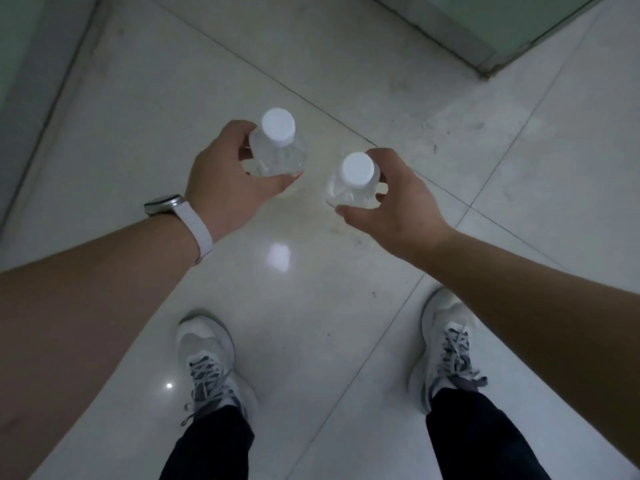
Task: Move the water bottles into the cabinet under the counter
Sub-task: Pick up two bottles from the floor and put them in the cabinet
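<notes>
I look straight down at a tiled floor. My left hand (221, 181), with a white watch on the wrist, is wrapped around the shoulder of a clear water bottle with a white cap (278, 128). My right hand (394, 206) grips a second clear water bottle with a white cap (357, 170) the same way. Both bottles are upright and seen from above, side by side and a little apart. Their lower parts are hidden beneath the caps and my fingers. No cabinet or counter is in view.
Glossy pale floor tiles (311, 278) spread below, with my two white sneakers (207, 362) (446, 348) near the bottom. A greenish panel corner (519, 26) juts in at the top right. A wall base (31, 98) runs along the left edge.
</notes>
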Action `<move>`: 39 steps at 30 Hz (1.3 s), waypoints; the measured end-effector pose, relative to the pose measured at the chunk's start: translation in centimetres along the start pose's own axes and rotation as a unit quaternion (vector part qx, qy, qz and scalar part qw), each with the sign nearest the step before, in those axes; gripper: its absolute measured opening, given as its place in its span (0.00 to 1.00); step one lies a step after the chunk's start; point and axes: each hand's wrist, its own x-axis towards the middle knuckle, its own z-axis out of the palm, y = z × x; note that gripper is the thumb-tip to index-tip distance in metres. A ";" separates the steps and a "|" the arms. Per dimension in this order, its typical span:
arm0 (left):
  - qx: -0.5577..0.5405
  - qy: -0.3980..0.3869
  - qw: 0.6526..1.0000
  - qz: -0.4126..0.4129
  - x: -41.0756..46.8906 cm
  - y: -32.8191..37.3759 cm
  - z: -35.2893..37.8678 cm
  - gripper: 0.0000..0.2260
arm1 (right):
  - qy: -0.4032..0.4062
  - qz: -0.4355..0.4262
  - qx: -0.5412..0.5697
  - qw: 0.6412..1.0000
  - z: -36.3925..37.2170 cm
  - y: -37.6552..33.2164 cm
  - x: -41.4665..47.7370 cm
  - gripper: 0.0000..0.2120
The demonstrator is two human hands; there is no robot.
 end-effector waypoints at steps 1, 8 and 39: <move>0.000 -0.003 1.000 -0.003 -0.8 1.0 -1.2 0.27 | 0.004 0.002 0.000 1.000 -1.0 -1.0 -0.6 0.31; -0.020 0.001 1.000 -0.010 -7.2 10.4 -11.7 0.25 | 0.007 0.004 0.016 1.000 -9.0 -9.8 -6.1 0.32; -0.271 0.116 0.944 0.146 -33.7 41.6 -45.5 0.22 | 0.056 -0.150 0.261 0.952 -34.2 -49.2 -37.1 0.26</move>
